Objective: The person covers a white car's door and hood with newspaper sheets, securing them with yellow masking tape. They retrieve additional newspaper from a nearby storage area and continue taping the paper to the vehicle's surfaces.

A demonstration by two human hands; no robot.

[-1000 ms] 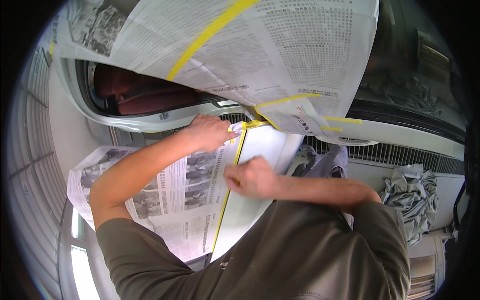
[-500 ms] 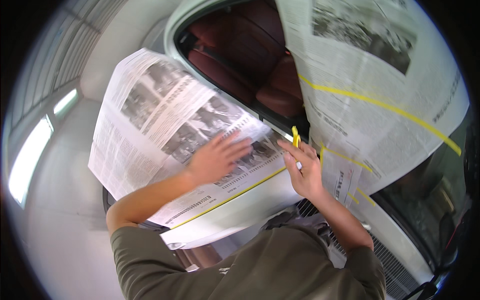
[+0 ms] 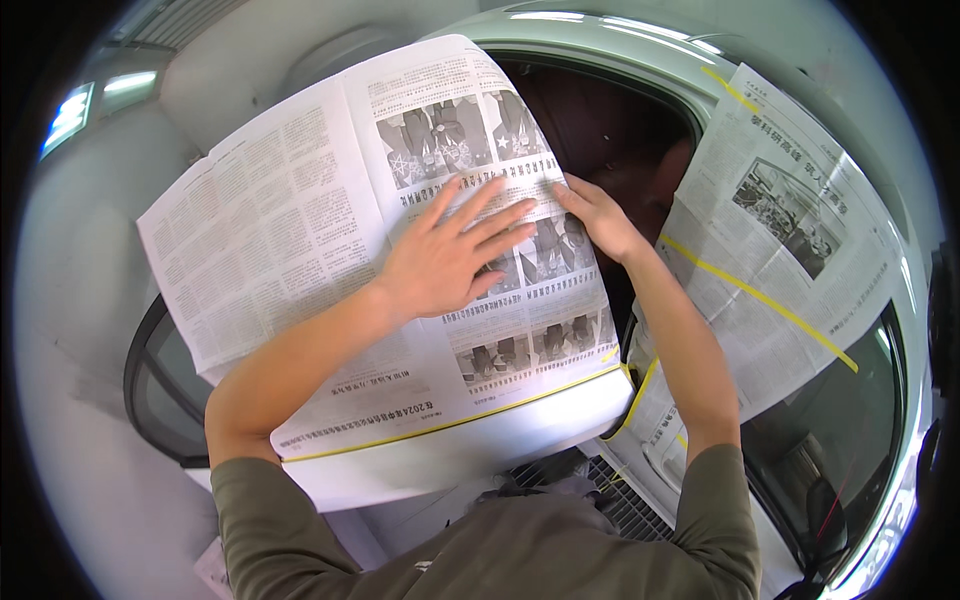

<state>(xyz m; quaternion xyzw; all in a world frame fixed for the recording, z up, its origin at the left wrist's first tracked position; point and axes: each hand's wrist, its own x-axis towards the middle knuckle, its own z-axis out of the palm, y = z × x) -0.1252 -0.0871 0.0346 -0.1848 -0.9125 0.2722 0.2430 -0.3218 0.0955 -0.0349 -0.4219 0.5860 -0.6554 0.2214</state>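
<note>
A large newspaper sheet (image 3: pixel 290 190) covers the car door panel (image 3: pixel 500 455). Along its near edge runs a strip of yellow tape (image 3: pixel 450 425). My left hand (image 3: pixel 440 255) lies palm down on the printed pictures, fingers spread apart. At the sheet's right edge my right hand (image 3: pixel 605 220) grips the paper, thumb on top, with its other fingers partly hidden. Beyond that edge shows the dark red car interior (image 3: pixel 620 125).
More newspaper (image 3: pixel 790 210), crossed by yellow tape (image 3: pixel 750 290), covers part of the car at right. A black-framed window (image 3: pixel 165 385) sticks out at left. Below the door lies a floor grating (image 3: pixel 640 500). The pale car roof edge (image 3: pixel 620 45) curves behind.
My right hand has moved up along the sheet's edge; the yellow item it held no longer shows. My left hand has shifted slightly up and right. The view has turned, too.
</note>
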